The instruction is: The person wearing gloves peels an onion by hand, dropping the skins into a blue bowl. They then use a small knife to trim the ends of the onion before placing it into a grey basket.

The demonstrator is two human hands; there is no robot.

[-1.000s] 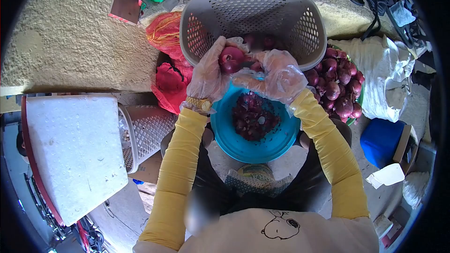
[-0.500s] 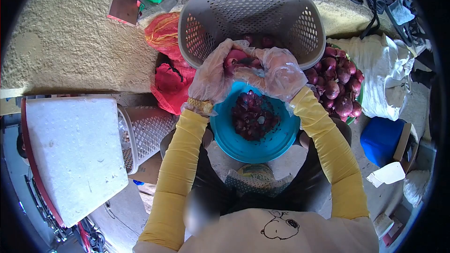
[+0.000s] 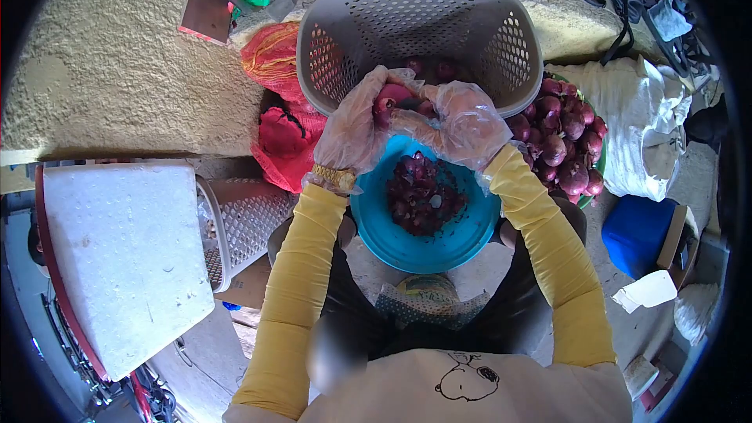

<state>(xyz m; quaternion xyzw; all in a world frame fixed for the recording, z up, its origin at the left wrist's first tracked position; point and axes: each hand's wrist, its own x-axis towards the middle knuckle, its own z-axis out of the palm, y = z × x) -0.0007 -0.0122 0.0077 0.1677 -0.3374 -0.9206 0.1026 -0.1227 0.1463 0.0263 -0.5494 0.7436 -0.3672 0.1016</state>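
Above the blue basin's far rim, both gloved hands meet around a red onion (image 3: 387, 104). My left hand (image 3: 352, 129), in a clear plastic glove with a gold band at the wrist, is closed around the onion's left side. My right hand (image 3: 472, 127), gloved the same way, has its fingers closed on the right side, where a dark piece of skin shows; its fingertips are partly hidden. Below them, the blue basin (image 3: 384, 244) holds a heap of loose onion skins (image 3: 423, 196). Just beyond the hands, the grey perforated basket (image 3: 419, 16) has a few red onions at its bottom.
To the right, a green-rimmed container heaped with red onions (image 3: 570, 141) stands beside a white sack (image 3: 627, 125) and a blue container (image 3: 638, 235). A red net bag (image 3: 286, 137), a light perforated basket (image 3: 251, 219) and a white foam-like lid (image 3: 125, 251) are at left.
My hands stay almost in place around the onion, with only a slight shift of the fingers. At the far right edge, a dark shape has moved a little.
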